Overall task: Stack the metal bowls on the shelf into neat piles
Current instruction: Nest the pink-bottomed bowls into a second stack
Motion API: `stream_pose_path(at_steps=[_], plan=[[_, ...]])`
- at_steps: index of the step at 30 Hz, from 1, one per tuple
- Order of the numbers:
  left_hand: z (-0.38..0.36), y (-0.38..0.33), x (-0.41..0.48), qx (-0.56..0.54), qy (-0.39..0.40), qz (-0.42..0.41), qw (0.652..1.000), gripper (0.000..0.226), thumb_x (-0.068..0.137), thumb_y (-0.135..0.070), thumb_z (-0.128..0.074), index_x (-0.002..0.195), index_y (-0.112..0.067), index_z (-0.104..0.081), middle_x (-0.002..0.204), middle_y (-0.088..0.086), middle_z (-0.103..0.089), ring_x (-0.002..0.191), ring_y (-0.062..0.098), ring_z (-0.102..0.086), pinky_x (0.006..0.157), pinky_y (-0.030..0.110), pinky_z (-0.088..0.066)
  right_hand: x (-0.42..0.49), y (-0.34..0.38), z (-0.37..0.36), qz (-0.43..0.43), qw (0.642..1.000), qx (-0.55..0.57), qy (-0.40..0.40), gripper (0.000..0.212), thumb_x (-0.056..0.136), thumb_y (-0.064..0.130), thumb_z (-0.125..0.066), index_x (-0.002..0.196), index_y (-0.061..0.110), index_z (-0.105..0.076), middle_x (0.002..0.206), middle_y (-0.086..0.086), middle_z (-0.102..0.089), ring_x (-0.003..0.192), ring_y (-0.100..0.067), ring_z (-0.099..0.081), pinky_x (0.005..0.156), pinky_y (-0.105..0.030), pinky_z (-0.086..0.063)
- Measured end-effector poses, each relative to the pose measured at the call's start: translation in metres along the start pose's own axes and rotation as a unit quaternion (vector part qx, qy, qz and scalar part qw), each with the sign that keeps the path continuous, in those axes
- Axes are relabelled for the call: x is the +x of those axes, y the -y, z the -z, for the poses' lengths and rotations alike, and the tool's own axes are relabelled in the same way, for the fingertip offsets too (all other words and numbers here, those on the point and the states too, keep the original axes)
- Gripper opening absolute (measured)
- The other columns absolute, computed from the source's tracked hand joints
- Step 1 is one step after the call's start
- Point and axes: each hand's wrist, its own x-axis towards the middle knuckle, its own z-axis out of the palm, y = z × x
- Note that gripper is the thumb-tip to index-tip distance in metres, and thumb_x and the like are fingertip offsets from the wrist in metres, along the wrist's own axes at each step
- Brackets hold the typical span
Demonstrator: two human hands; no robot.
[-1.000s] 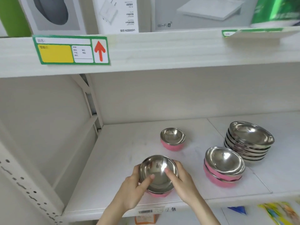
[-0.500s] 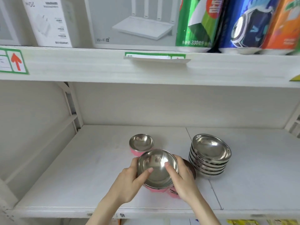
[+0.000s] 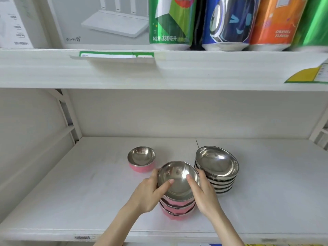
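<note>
A pink-sided metal bowl (image 3: 178, 181) sits on top of a pile of pink bowls (image 3: 176, 209) near the front of the white shelf (image 3: 88, 192). My left hand (image 3: 150, 192) grips its left rim with the thumb inside the bowl. My right hand (image 3: 204, 194) holds the right rim the same way. A single pink bowl (image 3: 141, 159) stands alone behind and to the left. To the right stands a pile of several plain steel bowls (image 3: 216, 169), touching distance from my right hand.
The upper shelf board (image 3: 159, 73) hangs above, carrying a router box (image 3: 106, 20) and large drink cans (image 3: 170, 22). A shelf upright (image 3: 68, 114) stands at the back left. The shelf's front edge (image 3: 159, 237) runs under my forearms.
Both hands carried the pink bowl rightward from the open shelf and it now rests on the pink pile. The camera view shifted right and up.
</note>
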Motion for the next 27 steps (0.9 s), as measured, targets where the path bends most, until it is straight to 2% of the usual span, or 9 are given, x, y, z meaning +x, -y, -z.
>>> stream_pose_path(at_steps=[2, 6, 11, 17, 20, 23, 25, 27], plan=[[-0.004, 0.002, 0.002, 0.027, 0.005, 0.008, 1.000, 0.063, 0.081, -0.074, -0.040, 0.125, -0.029, -0.044, 0.068, -0.009, -0.057, 0.075, 0.013, -0.060, 0.074, 0.032, -0.049, 0.001, -0.005, 0.000, -0.005, 1.000, -0.004, 0.000, 0.027, 0.096, 0.035, -0.049, 0.121, 0.026, -0.052, 0.113, 0.016, -0.061, 0.107, -0.003, -0.054, 0.085, -0.019, -0.036], [-0.010, 0.006, 0.006, 0.090, -0.001, 0.019, 0.996, 0.067, 0.080, -0.078, -0.035, 0.125, -0.029, -0.042, 0.077, -0.007, -0.062, 0.082, 0.020, -0.063, 0.079, 0.038, -0.052, 0.002, -0.013, -0.001, -0.017, 1.000, -0.009, 0.016, 0.018, 0.097, 0.033, -0.048, 0.114, 0.030, -0.052, 0.108, 0.018, -0.061, 0.100, 0.010, -0.053, 0.079, -0.004, -0.036], [-0.013, 0.011, 0.008, 0.135, -0.010, 0.015, 0.991, 0.073, 0.076, -0.084, -0.026, 0.124, -0.031, -0.042, 0.089, -0.004, -0.067, 0.086, 0.022, -0.064, 0.081, 0.040, -0.052, 0.002, -0.018, -0.002, -0.033, 0.999, -0.005, 0.025, 0.015, 0.097, 0.033, -0.047, 0.108, 0.026, -0.054, 0.099, 0.019, -0.061, 0.094, 0.011, -0.054, 0.073, 0.001, -0.035], [-0.015, 0.011, 0.003, 0.234, -0.046, 0.000, 0.971, 0.080, 0.074, -0.083, -0.012, 0.131, -0.033, -0.040, 0.107, -0.007, -0.062, 0.099, 0.020, -0.061, 0.081, 0.036, -0.050, 0.001, -0.019, -0.002, -0.032, 0.999, -0.007, 0.027, 0.017, 0.096, 0.033, -0.049, 0.112, 0.029, -0.051, 0.107, 0.018, -0.060, 0.097, 0.016, -0.049, 0.077, -0.002, -0.036], [-0.013, 0.010, -0.002, 0.278, -0.065, -0.004, 0.958, 0.088, 0.073, -0.082, -0.004, 0.137, -0.032, -0.039, 0.108, -0.008, -0.058, 0.103, 0.017, -0.057, 0.083, 0.034, -0.049, -0.003, -0.017, -0.002, -0.031, 0.999, -0.011, 0.024, 0.026, 0.096, 0.034, -0.050, 0.121, 0.031, -0.047, 0.114, 0.020, -0.056, 0.106, 0.003, -0.052, 0.083, -0.010, -0.034], [-0.008, 0.008, -0.011, 0.316, -0.069, -0.005, 0.946, 0.100, 0.070, -0.084, 0.006, 0.144, -0.029, -0.034, 0.119, -0.007, -0.056, 0.109, 0.017, -0.054, 0.086, 0.033, -0.047, -0.009, -0.015, -0.002, -0.024, 0.999, -0.035, 0.015, 0.046, 0.094, 0.037, -0.051, 0.137, 0.023, -0.042, 0.136, 0.012, -0.050, 0.129, -0.008, -0.042, 0.102, -0.021, -0.030], [-0.003, 0.009, -0.019, 0.345, -0.074, -0.011, 0.936, 0.104, 0.070, -0.080, 0.011, 0.147, -0.026, -0.033, 0.128, -0.006, -0.054, 0.113, 0.018, -0.053, 0.088, 0.032, -0.045, -0.015, -0.012, -0.001, -0.020, 0.998, -0.067, 0.006, 0.056, 0.093, 0.039, -0.051, 0.144, 0.020, -0.035, 0.146, 0.008, -0.042, 0.136, -0.011, -0.035, 0.107, -0.023, -0.026], [0.004, 0.010, -0.025, 0.362, -0.088, -0.021, 0.928, 0.098, 0.080, -0.078, 0.005, 0.142, -0.021, -0.045, 0.122, -0.004, -0.060, 0.103, 0.021, -0.059, 0.081, 0.035, -0.049, -0.022, -0.008, 0.001, 0.012, 0.993, -0.120, -0.010, 0.058, 0.092, 0.039, -0.052, 0.144, 0.019, -0.034, 0.147, 0.004, -0.041, 0.137, -0.012, -0.034, 0.106, -0.022, -0.025]])
